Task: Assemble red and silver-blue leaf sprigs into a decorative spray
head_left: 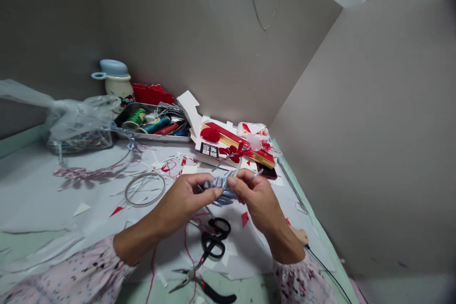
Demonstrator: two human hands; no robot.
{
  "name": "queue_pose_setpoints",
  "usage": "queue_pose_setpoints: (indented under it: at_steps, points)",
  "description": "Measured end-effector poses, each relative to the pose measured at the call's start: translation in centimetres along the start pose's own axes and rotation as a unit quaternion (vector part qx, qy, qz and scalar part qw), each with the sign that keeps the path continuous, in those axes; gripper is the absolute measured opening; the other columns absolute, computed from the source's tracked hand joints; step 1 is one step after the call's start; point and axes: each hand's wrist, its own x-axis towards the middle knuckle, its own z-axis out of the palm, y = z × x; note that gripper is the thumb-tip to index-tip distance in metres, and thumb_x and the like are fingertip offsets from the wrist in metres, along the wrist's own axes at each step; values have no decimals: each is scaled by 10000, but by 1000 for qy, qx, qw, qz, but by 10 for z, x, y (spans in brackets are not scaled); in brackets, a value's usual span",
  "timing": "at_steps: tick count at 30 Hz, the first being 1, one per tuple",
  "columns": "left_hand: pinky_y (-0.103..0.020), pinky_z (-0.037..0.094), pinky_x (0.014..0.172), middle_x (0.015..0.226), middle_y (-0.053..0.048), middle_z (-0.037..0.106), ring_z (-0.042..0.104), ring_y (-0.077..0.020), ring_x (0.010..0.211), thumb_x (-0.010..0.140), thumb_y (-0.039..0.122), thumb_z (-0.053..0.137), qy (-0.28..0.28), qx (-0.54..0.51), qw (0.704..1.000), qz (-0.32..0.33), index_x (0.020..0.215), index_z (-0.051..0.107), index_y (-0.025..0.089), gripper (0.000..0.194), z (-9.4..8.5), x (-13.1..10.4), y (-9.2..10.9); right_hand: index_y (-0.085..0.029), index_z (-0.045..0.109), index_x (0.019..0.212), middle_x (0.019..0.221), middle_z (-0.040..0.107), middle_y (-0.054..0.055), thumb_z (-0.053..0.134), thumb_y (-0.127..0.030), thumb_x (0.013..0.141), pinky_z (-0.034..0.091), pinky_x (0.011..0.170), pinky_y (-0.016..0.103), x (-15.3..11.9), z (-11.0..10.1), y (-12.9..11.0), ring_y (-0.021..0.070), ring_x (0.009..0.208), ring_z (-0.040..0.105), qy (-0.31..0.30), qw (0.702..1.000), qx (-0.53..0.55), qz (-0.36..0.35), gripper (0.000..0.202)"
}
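Note:
A blue-grey flower-like piece [221,191] with several narrow petals is held above the middle of the table. My left hand [188,197] pinches its left side, thumb across the petals. Its right edge is between the thumb and fingers of my right hand [254,194]. A pale strand sticks up by the right fingers. Just below the hands lie black-handled scissors [213,244], with pliers [190,279] nearer the front edge.
A metal tray [160,137] with thread spools stands at the back, beside a bottle [118,85]. Left are a plastic bag [80,118] and a wire ring [144,190]. Red pieces lie on a white box [208,151]. A wooden-handled tool [301,236] with a cord is at right.

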Motion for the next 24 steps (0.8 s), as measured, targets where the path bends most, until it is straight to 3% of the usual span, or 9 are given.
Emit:
queue_pose_setpoints:
  at_steps: [4,9,17,24]
  points:
    - [-263,442,638,738,-1,646,571,-172,688,796,416,649,51,2,999,11,787,676,179,239,2,-3,0,-207,654,841,620,488,-43,683,-473,789,316,545,256,-1,-2,-4,112,562,387,-1,999,-47,7,273]
    - [-261,408,652,696,18,616,537,-161,676,803,395,647,123,40,991,28,765,670,182,218,-1,-3,3,-196,592,733,626,491,-34,662,-423,823,319,541,259,-5,-1,-5,116,578,395,22,991,-133,-2,254]
    - [-303,453,784,799,-11,681,604,-220,837,814,394,621,101,-6,995,21,769,655,191,211,-4,1,-3,-215,572,721,691,540,-11,595,-225,868,366,602,282,-11,2,-6,137,636,472,28,936,-283,-205,150]
    - [-283,444,765,739,17,651,593,-204,808,809,391,632,104,-29,994,12,726,634,201,207,-3,1,-5,-226,590,793,724,537,0,570,-215,893,377,592,286,-14,1,-9,147,643,486,-2,908,-331,-255,102]
